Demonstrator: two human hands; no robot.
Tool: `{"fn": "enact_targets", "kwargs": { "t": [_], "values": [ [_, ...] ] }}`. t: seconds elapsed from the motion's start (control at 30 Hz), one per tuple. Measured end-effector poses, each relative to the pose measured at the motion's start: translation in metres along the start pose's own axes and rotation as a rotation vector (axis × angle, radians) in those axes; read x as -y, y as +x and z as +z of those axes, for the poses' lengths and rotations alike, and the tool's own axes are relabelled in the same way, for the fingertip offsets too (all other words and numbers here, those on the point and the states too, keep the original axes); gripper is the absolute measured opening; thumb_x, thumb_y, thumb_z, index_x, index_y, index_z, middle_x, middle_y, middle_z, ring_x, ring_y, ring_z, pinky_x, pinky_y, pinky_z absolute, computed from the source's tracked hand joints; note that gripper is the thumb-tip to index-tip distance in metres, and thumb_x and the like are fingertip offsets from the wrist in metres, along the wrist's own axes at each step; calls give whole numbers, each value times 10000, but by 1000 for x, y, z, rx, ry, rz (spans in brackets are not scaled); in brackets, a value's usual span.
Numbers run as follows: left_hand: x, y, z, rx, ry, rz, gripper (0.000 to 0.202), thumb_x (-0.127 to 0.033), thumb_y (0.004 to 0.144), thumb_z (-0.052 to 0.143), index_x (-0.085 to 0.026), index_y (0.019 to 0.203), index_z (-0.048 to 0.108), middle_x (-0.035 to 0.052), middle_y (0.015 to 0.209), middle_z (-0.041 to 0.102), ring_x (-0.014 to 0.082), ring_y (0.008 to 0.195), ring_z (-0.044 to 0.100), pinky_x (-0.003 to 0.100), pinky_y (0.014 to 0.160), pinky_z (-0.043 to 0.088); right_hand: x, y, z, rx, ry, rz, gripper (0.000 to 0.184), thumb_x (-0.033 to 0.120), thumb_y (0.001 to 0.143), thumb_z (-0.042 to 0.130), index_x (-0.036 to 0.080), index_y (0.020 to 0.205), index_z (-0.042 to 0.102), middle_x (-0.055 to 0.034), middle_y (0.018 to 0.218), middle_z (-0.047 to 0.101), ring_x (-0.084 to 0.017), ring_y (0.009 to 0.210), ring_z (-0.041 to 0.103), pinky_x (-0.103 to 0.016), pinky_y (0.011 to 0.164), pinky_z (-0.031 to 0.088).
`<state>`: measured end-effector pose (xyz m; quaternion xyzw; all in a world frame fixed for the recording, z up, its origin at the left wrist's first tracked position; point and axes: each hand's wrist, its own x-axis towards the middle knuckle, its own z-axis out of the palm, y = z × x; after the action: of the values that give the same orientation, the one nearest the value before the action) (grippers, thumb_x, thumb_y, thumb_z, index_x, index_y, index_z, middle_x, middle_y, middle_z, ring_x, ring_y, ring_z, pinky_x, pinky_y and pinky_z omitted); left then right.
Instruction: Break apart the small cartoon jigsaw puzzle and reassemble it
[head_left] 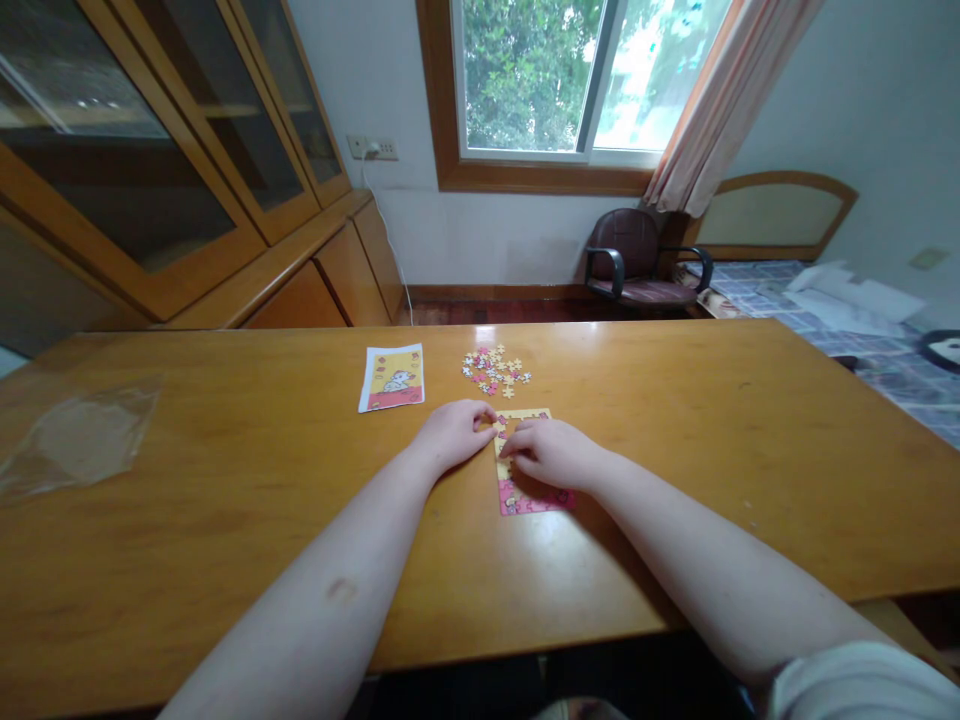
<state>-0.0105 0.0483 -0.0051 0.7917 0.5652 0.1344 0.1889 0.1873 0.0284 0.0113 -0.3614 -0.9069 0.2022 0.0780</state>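
Observation:
A partly filled jigsaw puzzle [536, 504] lies flat on the table, with a yellow border at its top and left and pink pieces along the bottom. My left hand [455, 436] rests at its left edge, thumb and forefinger bent together against the border. Over the middle of the puzzle is my right hand [555, 455], its fingers drawn together and pointing down at the left side. Whatever lies under those fingertips is hidden, as is much of the puzzle's centre. Just beyond sits a pile of loose puzzle pieces [495, 371], yellow, pink and white.
A picture sheet [393, 378] with a white animal on yellow and pink lies left of the pile. A clear plastic bag [82, 440] is at the table's far left. Beyond the wooden table [712, 430] stand a glass-door cabinet [255, 210], an armchair [637, 255] and a bed [795, 290].

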Motion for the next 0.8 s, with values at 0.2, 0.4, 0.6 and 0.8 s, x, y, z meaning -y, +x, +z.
{"fn": "enact_targets", "kwargs": {
  "t": [0.2,0.4,0.6,0.8],
  "values": [
    [-1,0,-1,5,-7,-1,237,-405,777,559,-258,911,687,-3,701,594,158,649,537,253,544,323,-3,-2,-5,29,18,26,282,158,792,510,235,963,720,-20,979,715,-172,856,636,-251,762,437],
    [-3,0,-3,13,-10,-13,248,-399,770,564,-255,923,694,1,707,599,162,649,542,262,548,332,-1,-3,-5,90,-13,51,193,322,784,616,250,942,699,-17,849,718,-178,758,630,-250,655,414],
    [-2,0,-2,11,-20,-16,259,-402,766,572,-249,929,701,13,730,619,173,664,558,263,560,347,2,0,0,104,-15,87,243,366,764,666,256,980,667,-4,796,703,-171,708,616,-243,605,381],
    [0,0,-1,1,-21,-5,261,-415,781,561,-249,928,699,8,706,611,168,646,545,256,550,337,0,-1,-6,37,-23,103,250,410,823,615,231,989,668,-44,889,695,-184,798,622,-259,689,416]
  ]
}}
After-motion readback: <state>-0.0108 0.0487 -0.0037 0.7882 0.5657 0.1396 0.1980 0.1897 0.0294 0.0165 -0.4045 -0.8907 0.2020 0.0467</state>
